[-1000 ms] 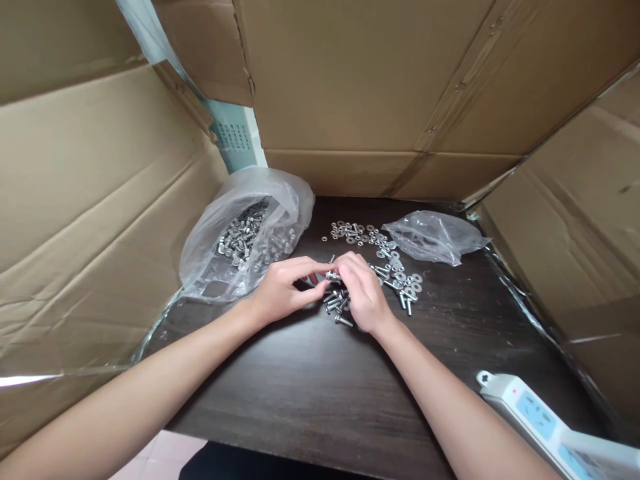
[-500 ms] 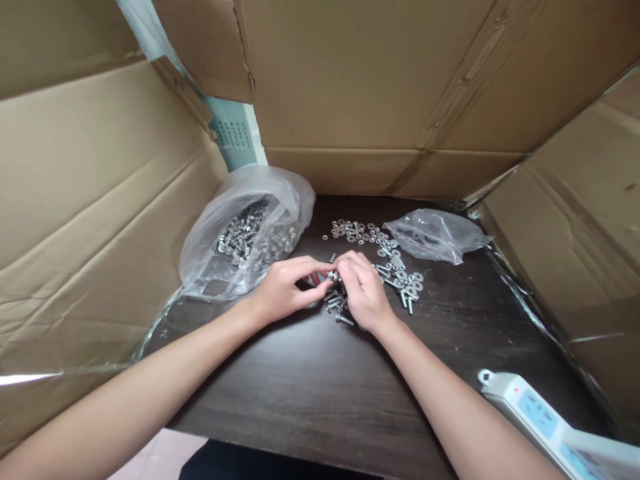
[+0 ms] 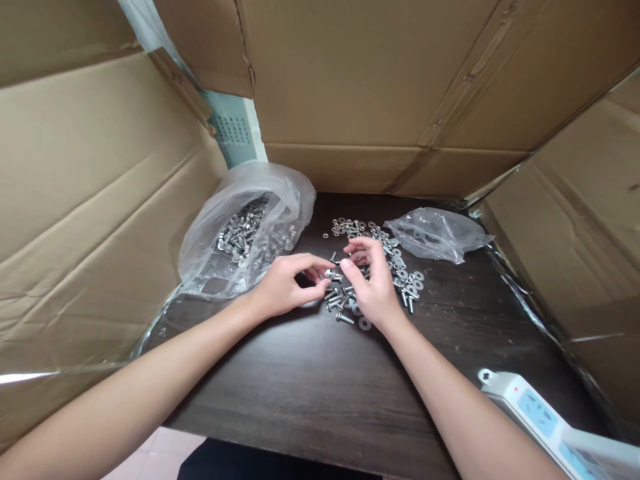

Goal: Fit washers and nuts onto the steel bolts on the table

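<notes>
Between thumb and fingertips, my left hand [image 3: 287,285] pinches a small silver bolt [image 3: 332,275] whose shank points right; a nut or washer seems to sit at its head end. My right hand [image 3: 373,280] is just to the right of it, thumb and fingers apart, with nothing visible in them. Below both hands lies a cluster of loose bolts [image 3: 344,318], partly covered by the right hand. Flat washers [image 3: 416,281] and more bolts spread out beyond the right hand. Small nuts [image 3: 336,227] lie mixed with washers farther back.
An open clear plastic bag [image 3: 200,257] full of bolts stands at the left. A flattened plastic bag [image 3: 440,233] lies back right. Cardboard walls [image 3: 350,80] enclose the dark table [image 3: 300,387] on three sides. A white power strip [image 3: 530,407] sits front right.
My right hand has moved off the bolt, slightly to the right, and its fingers have spread. The left hand stays in place, still pinching the bolt.
</notes>
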Demonstrator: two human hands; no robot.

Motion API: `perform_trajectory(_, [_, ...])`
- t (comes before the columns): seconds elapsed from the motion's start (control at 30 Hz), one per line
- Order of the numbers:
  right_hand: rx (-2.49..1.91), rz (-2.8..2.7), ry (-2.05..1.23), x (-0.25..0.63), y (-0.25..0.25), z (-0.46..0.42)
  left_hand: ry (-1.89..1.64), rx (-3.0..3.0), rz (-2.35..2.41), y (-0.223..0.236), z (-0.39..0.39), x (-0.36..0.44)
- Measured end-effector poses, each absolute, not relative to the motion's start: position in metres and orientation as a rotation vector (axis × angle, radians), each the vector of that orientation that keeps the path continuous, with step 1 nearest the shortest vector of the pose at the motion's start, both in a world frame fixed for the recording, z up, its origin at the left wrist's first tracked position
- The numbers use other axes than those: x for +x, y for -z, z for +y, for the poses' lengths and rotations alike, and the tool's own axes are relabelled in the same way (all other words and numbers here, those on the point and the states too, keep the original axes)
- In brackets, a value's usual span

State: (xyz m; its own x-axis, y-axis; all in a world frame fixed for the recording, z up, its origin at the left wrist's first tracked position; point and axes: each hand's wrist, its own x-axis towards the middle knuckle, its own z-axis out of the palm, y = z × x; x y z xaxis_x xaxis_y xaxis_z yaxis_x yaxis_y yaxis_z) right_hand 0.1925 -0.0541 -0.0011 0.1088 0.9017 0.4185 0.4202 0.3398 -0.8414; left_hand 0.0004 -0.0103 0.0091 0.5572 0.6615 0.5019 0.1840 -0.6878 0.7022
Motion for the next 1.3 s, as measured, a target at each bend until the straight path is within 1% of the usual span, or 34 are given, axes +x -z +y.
perform_trajectory(0.07, [-1.229, -1.568, -0.617, 0.195, 0.000, -0.053, -1.013, 2.172, 0.682, -0.009, -0.009, 0.001])
perform_trajectory(0.27, [-1.259, -1.543, -0.614, 0.197, -0.001, -0.052, -0.958, 2.141, 0.672, -0.008, -0.009, 0.002])
perform_trajectory(0.4, [-1.306, -1.551, -0.514, 0.199, -0.003, -0.052, -0.931, 2.116, 0.687, -0.007, -0.009, 0.002])
perform_trajectory(0.5, [-1.291, -1.677, -0.578, 0.202, -0.005, -0.051, -0.917, 2.087, 0.709, -0.008, -0.009, 0.002])
perform_trajectory(0.6, [-1.344, -1.579, -0.511, 0.205, -0.007, -0.051, -0.897, 2.057, 0.726, -0.009, -0.008, 0.002])
perform_trajectory(0.7, [-1.318, -1.688, -0.604, 0.207, -0.007, -0.051, -0.876, 2.049, 0.706, -0.010, -0.008, 0.002])
perform_trajectory(0.8, [-1.354, -1.595, -0.550, 0.209, -0.006, -0.049, -0.871, 2.038, 0.693, -0.009, -0.007, 0.002])
perform_trajectory(0.9, [-1.341, -1.709, -0.623, 0.210, -0.005, -0.048, -0.860, 2.034, 0.706, -0.009, -0.007, 0.002])
perform_trajectory(1.0, [-1.364, -1.611, -0.573, 0.212, -0.005, -0.048, -0.858, 2.039, 0.719, -0.008, -0.006, 0.002])
perform_trajectory(1.07, [-1.344, -1.730, -0.583, 0.212, -0.007, -0.049, -0.856, 2.040, 0.717, -0.009, -0.007, 0.002])
perform_trajectory(1.17, [-1.375, -1.725, -0.435, 0.212, -0.009, -0.050, -0.857, 2.037, 0.711, -0.009, -0.007, 0.002])
perform_trajectory(1.3, [-1.370, -1.836, -0.349, 0.211, -0.012, -0.050, -0.845, 2.056, 0.703, -0.008, -0.007, 0.001])
